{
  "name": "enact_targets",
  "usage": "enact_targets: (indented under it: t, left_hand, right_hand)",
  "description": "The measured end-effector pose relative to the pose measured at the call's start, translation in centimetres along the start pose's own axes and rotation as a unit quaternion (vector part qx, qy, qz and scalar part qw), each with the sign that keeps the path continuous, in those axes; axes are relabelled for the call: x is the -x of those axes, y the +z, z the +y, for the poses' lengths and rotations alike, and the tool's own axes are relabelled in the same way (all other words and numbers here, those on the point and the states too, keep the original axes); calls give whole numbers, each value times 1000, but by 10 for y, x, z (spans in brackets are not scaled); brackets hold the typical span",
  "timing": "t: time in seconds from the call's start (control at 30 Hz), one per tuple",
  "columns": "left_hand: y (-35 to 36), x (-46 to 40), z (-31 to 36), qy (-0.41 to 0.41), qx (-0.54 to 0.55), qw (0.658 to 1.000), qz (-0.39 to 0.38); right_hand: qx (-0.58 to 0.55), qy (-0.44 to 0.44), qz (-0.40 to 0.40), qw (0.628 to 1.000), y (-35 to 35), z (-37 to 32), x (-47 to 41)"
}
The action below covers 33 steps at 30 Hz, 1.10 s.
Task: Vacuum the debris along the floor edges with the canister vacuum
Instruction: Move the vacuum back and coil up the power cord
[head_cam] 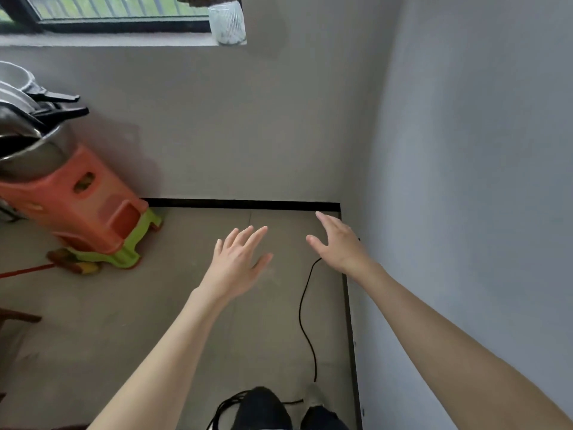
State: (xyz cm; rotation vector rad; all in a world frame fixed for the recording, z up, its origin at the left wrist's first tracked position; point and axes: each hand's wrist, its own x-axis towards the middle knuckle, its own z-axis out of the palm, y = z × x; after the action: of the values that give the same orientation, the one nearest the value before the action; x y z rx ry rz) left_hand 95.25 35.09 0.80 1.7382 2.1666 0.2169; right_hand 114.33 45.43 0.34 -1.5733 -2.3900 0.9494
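While the head camera looked down into a room corner, stacked metal pots (28,141) with black handles sat at far left on an orange plastic stool (77,206), which was itself nested on a green stool (130,252). Beside the stools' feet lay a broom head (73,262) on a red handle (24,270) running off the left edge. Above, a dark-framed window (117,13) topped a pale sill (108,40), and a ribbed clear vase (227,23) stood at the sill's right end. Centre frame, the left hand (238,262) was extended over the grey floor (124,321), palm down, fingers straight and spread, holding nothing. Just right of it, a thin black power cord (305,308) ran along the floor from near the person's feet toward the corner, its far end hidden behind the right hand. The right hand (339,243) reached toward the corner near the right wall (465,181), fingers straight and together, thumb apart, holding nothing; whether it touched the cord could not be told. A black baseboard (242,203) lined the foot of the far wall, and another edged the right wall. At bottom centre, the person's dark trouser legs (266,408) showed beside loops of black cable (226,408). No canister vacuum body or nozzle could be made out; only its presumed cord was visible.
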Motion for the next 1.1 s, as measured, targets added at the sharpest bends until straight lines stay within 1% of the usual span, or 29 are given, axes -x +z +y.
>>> enact_targets:
  t: [0.17,0.33,0.4,0.5,0.7,0.77,0.8,0.87,0.97,1.03,1.1]
  left_hand:
    - [-2,-92,-22,13,-4,1000,-22]
    - [19,-209,-38,89,-26,992,-82]
    - [36,-252,-45,136,-51,981,-126]
    - [64,-308,-53,208,-93,959,-170]
    - [123,-391,-62,269,-111,934,-209]
    - [152,-409,-62,300,-129,921,-214]
    - [169,-417,-61,313,-133,915,-216]
    - [212,-437,-58,338,-139,907,-207]
    - [287,-461,-49,370,-130,896,-208]
    - [338,-473,-39,399,-105,889,-199]
    - [388,-483,-25,424,-69,883,-189]
  right_hand:
    - [56,7,10,998,-8,16,-86]
    - [157,55,-3,986,4,51,-162]
    - [182,94,-19,979,13,65,-184]
    - [217,149,-40,964,32,85,-212]
    - [261,242,-31,934,66,138,-245]
    - [297,239,-8,924,84,164,-252]
    - [325,219,33,919,95,179,-256]
    - [387,182,98,898,122,214,-266]
    - [455,153,145,865,161,266,-278]
    - [515,150,159,829,181,298,-283]
    - [568,161,140,795,194,328,-284]
